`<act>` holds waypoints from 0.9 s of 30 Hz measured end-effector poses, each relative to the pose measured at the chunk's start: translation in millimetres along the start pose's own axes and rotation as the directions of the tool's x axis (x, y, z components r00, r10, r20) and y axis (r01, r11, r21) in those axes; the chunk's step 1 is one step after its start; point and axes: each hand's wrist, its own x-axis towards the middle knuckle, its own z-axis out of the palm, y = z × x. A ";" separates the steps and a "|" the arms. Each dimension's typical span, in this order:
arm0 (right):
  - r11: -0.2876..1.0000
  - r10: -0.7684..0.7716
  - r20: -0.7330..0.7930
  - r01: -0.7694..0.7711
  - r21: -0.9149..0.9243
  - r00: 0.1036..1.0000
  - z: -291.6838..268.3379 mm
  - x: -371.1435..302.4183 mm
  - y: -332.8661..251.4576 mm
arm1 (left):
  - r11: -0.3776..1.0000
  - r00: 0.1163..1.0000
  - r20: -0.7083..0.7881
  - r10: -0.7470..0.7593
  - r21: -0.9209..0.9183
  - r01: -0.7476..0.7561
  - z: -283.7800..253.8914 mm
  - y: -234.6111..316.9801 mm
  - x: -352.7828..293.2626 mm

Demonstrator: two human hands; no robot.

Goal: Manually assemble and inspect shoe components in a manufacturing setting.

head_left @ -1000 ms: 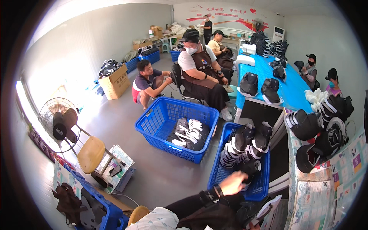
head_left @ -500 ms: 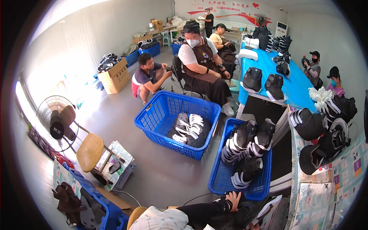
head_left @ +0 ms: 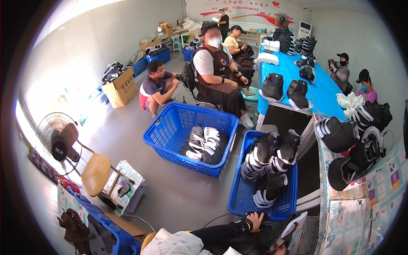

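At the lower edge, my left hand [head_left: 255, 222] lies with its fingers spread on dark material. Its arm, in a black sleeve, comes in from the left. Beside it is a black-and-white sewn piece [head_left: 293, 224], with a pale flap turned up; I cannot tell its exact kind. Low down against that piece, my right hand [head_left: 279, 249] shows only in part, its fingers curled at the underside. Just beyond my hands stands a blue basket [head_left: 233, 209] with nested stacks of similar black-and-white pieces [head_left: 270, 189]. Pale patterned cloth [head_left: 172, 243] covers my lap.
Another blue basket [head_left: 158, 149] holds more pieces. At right, a paper-covered bench [head_left: 345, 221] and a blue-covered table [head_left: 280, 70] carry finished-looking stacks. A fan [head_left: 59, 140] and a wooden chair [head_left: 95, 174] stand left. A seated person [head_left: 219, 68] and a crouching person [head_left: 159, 87] are ahead.
The whole view has shifted slightly, so things sit a little further left. The seated person's head has lifted and turned toward me. My hands stay at the same piece.
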 end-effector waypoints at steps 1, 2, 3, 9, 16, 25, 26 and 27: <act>1.000 0.017 -0.005 -0.017 0.021 1.000 0.6 -1.1 -1.1 | 1.000 1.000 0.002 0.006 0.003 -0.006 -3.3 -1.5 -1.3; 0.999 0.034 -0.007 -0.034 0.041 0.999 1.1 -2.1 -2.2 | 0.999 0.999 0.024 0.040 -0.011 -0.040 -7.3 -4.8 -1.4; 0.999 0.036 0.000 -0.036 0.041 0.999 2.8 -1.6 -3.0 | 0.998 0.997 0.045 0.064 -0.027 -0.062 -7.0 -10.6 -2.5; 0.989 -0.098 0.025 0.094 0.115 0.995 -8.9 40.1 59.2 | 0.931 0.945 -0.169 0.280 -0.194 -0.311 -53.6 -32.3 -13.9; 0.994 -0.109 0.022 0.108 0.033 0.994 -29.7 70.0 108.7 | 0.742 0.346 -0.938 0.005 -0.228 -0.631 -206.3 7.4 -109.4; 0.979 -0.203 0.011 0.202 0.027 0.979 -22.3 49.9 85.9 | 0.795 0.520 -0.850 0.084 -0.257 -0.549 -117.5 -13.5 -55.4; 0.980 -0.194 -0.002 0.194 0.039 0.981 -21.2 47.7 83.2 | 0.888 0.682 -0.726 0.089 -0.253 -0.384 -100.9 -9.9 -46.4; 0.980 -0.196 -0.001 0.196 0.034 0.981 -21.5 47.1 81.9 | 0.951 0.818 -0.574 0.038 -0.230 -0.206 -80.4 -11.8 -37.1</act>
